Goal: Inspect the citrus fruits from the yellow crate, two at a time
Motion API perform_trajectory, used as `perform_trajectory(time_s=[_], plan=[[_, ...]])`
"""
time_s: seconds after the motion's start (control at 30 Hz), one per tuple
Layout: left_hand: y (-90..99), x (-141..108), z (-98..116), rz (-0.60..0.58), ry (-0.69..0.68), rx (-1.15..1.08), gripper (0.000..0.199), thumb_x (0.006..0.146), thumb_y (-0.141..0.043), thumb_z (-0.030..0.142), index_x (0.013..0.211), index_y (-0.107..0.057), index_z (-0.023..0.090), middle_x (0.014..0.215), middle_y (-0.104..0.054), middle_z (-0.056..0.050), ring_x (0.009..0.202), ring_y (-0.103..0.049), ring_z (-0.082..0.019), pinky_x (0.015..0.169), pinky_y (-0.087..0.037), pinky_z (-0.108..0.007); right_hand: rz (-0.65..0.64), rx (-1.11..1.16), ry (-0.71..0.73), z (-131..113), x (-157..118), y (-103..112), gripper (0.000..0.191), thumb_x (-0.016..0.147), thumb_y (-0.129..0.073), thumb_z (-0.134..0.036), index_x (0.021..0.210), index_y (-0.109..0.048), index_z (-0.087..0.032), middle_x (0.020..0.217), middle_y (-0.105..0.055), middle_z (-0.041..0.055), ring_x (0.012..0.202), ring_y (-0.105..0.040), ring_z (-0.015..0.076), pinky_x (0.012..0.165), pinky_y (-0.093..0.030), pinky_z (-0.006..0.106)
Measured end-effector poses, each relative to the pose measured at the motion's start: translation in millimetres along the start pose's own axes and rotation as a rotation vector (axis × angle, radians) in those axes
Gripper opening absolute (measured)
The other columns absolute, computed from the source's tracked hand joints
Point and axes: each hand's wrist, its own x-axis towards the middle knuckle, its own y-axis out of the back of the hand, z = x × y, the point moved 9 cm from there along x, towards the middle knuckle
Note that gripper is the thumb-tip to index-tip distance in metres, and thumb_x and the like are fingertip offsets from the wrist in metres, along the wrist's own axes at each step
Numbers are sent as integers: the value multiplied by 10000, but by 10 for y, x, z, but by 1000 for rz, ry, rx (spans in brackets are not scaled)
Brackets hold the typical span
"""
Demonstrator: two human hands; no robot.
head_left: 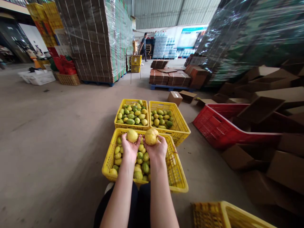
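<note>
Palm up, my left hand (129, 149) has its fingers curled round a smooth yellow lemon (132, 136). Beside it my right hand (157, 150) grips a larger, lumpier yellow lemon (151, 136). Both hands are raised over a yellow plastic crate (179, 177) holding many yellow and green lemons (145, 167); my forearms hide part of them. Just beyond it stand two more yellow crates, the left one (117, 124) filled high with lemons and the right one (181, 129) holding lemons mostly on its left side.
A red crate (213, 133) and a heap of cardboard boxes (268, 104) lie to the right. Another yellow crate (209, 215) is at lower right. Flattened cartons (178, 77) sit on a blue pallet. Wrapped stacks (95, 41) rise behind; a person (143, 46) walks far off.
</note>
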Motion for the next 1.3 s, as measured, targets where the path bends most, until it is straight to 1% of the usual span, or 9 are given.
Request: perform_trajectory(time_s=[0.13, 0.23, 0.33, 0.53, 0.63, 0.8, 1.13, 1.23, 1.3], plan=[[-7, 9, -5, -13, -6, 20, 306, 893, -413, 329, 977, -601, 103, 756, -651, -99, 629, -661, -162, 512, -548, -208, -13, -23, 31, -6, 28, -25, 226, 640, -615, -263, 847, -558, -191, 721, -674, 35, 685, -684, 218, 604, -590, 355], [12, 28, 21, -5, -39, 14, 269, 896, -426, 320, 990, -596, 134, 793, -657, -77, 645, -662, -152, 529, -556, -211, 0, -39, 18, 12, 9, -57, 211, 658, -635, -222, 857, -578, -180, 736, -688, 38, 700, -686, 213, 616, -601, 353], [26, 42, 23, -1, -44, 12, 256, 895, -429, 314, 993, -597, 147, 802, -662, -69, 652, -661, -150, 529, -560, -216, -5, -50, 14, 22, -2, -72, 186, 666, -642, -215, 836, -573, -184, 740, -691, 34, 698, -684, 208, 618, -607, 356], [5, 36, 17, -21, -37, 41, 263, 903, -418, 309, 962, -605, 134, 763, -664, -70, 635, -665, -153, 518, -554, -212, -42, -65, 80, -22, 33, -60, 209, 642, -678, -222, 822, -577, -185, 724, -690, 15, 671, -691, 194, 629, -605, 343], [16, 33, 15, 2, -30, 48, 266, 902, -417, 316, 939, -605, 131, 748, -662, -68, 608, -654, -149, 503, -545, -210, -58, -67, 49, -3, 34, -78, 200, 642, -662, -210, 826, -590, -177, 724, -697, 26, 669, -698, 199, 626, -603, 339], [23, 32, 21, 18, -31, 45, 257, 889, -440, 321, 936, -606, 131, 757, -658, -75, 604, -651, -147, 530, -544, -212, -12, -36, -4, 21, 10, -69, 163, 667, -624, -201, 825, -603, -169, 708, -698, 34, 648, -692, 188, 629, -600, 316], [17, 14, 15, 25, -13, 94, 251, 899, -420, 318, 902, -589, 133, 700, -635, -62, 552, -623, -141, 503, -531, -209, 14, -54, 19, 4, -34, -76, 179, 652, -630, -214, 824, -602, -173, 665, -661, 5, 616, -658, 171, 604, -599, 307], [7, 12, 25, 25, -13, 107, 259, 903, -415, 322, 921, -584, 126, 682, -615, -54, 539, -615, -139, 480, -517, -202, 38, -71, 35, -19, -16, -29, 220, 661, -674, -292, 843, -592, -199, 691, -655, -11, 641, -658, 174, 598, -601, 322], [-26, 17, 29, -3, -24, 135, 261, 908, -418, 322, 964, -576, 122, 687, -605, -50, 544, -617, -137, 457, -496, -187, 55, -87, 47, -38, 18, 23, 280, 657, -707, -347, 878, -591, -220, 739, -662, -25, 664, -655, 167, 592, -600, 324]])
